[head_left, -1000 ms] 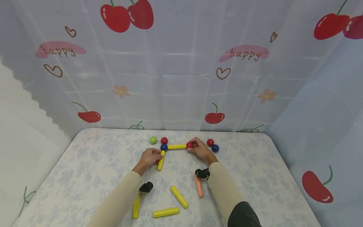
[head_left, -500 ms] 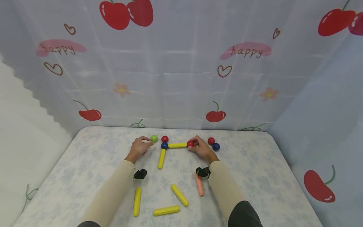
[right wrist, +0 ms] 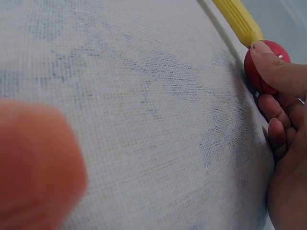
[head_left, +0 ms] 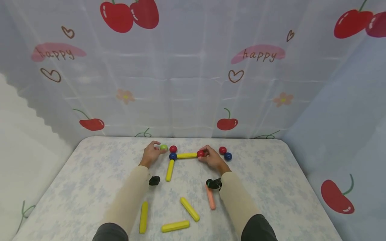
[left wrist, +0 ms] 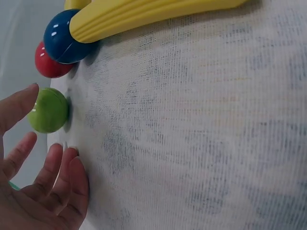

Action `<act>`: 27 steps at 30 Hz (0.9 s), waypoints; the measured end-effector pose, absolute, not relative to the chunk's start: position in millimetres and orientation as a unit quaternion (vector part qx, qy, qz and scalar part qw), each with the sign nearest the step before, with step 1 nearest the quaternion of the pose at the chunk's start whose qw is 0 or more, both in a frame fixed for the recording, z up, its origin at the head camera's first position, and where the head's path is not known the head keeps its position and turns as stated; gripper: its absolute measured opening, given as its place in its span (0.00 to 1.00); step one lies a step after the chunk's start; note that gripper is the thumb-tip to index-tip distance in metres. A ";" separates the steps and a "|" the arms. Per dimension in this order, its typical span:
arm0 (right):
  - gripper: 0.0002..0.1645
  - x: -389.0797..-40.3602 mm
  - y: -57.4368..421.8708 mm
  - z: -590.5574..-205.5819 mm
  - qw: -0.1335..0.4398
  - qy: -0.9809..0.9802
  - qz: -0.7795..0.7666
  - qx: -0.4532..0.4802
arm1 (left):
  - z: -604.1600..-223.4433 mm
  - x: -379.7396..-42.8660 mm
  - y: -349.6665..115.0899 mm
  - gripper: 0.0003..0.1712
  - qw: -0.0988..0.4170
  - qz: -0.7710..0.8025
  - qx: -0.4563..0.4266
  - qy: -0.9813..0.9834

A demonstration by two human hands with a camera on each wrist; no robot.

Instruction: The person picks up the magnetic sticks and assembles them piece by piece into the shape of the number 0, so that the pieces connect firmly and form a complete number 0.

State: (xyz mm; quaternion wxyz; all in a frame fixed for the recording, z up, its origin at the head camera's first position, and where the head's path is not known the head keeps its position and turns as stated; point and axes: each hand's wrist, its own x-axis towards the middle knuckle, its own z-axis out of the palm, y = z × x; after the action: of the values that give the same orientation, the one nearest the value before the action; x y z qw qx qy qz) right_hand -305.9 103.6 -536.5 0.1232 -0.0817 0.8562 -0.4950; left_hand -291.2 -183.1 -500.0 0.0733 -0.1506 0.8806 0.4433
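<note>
My left hand (head_left: pixel 151 154) is at the green ball (head_left: pixel 164 147); in the left wrist view the thumb and fingers are spread beside that ball (left wrist: pixel 49 110), not closed round it. My right hand (head_left: pixel 213 159) pinches a red ball (right wrist: pixel 266 64) between thumb and fingers. This ball sits on the right end of a yellow rod (head_left: pixel 187 155). The rod's left end meets a blue ball (head_left: pixel 173 156), and a second yellow rod (head_left: pixel 170 170) runs from that ball toward me. Behind the blue ball lies another red ball (head_left: pixel 173 149).
Right of my right hand lie a red ball (head_left: pixel 222 150) and a blue ball (head_left: pixel 228 156). Nearer me are loose yellow rods (head_left: pixel 143 217), (head_left: pixel 189 209), (head_left: pixel 175 226) and an orange rod (head_left: pixel 211 197) partly under the right wrist camera. A printed curtain (head_left: pixel 187 100) hangs behind the table.
My left hand has let go of the yellow rod below the blue ball and moved left and back to the green ball. The right hand keeps its grip on the red ball.
</note>
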 end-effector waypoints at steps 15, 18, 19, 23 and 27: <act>0.19 -303.9 101.6 -539.5 0.129 0.854 -0.496 -0.088 | -506.6 -298.1 -171.0 0.24 0.058 0.366 -0.098 0.923; 0.19 -304.4 101.7 -539.0 0.126 0.854 -0.497 -0.090 | -505.2 -299.0 -170.7 0.23 0.056 0.361 -0.098 0.926; 0.18 -304.7 101.8 -538.8 0.126 0.853 -0.498 -0.090 | -504.9 -299.4 -170.7 0.23 0.056 0.361 -0.098 0.926; 0.18 -305.1 103.4 -537.8 0.124 0.853 -0.500 -0.088 | -505.1 -300.7 -172.5 0.24 0.058 0.360 -0.087 0.927; 0.18 -304.8 107.3 -537.0 0.122 0.857 -0.492 -0.086 | -506.1 -299.1 -176.0 0.24 0.069 0.346 -0.053 0.934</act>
State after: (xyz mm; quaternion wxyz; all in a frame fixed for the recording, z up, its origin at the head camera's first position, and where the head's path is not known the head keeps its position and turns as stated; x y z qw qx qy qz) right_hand -304.8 107.3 -537.0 0.1225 -0.0859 0.8574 -0.4925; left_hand -299.1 -176.0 -506.1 0.0689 -0.0530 0.9341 0.3464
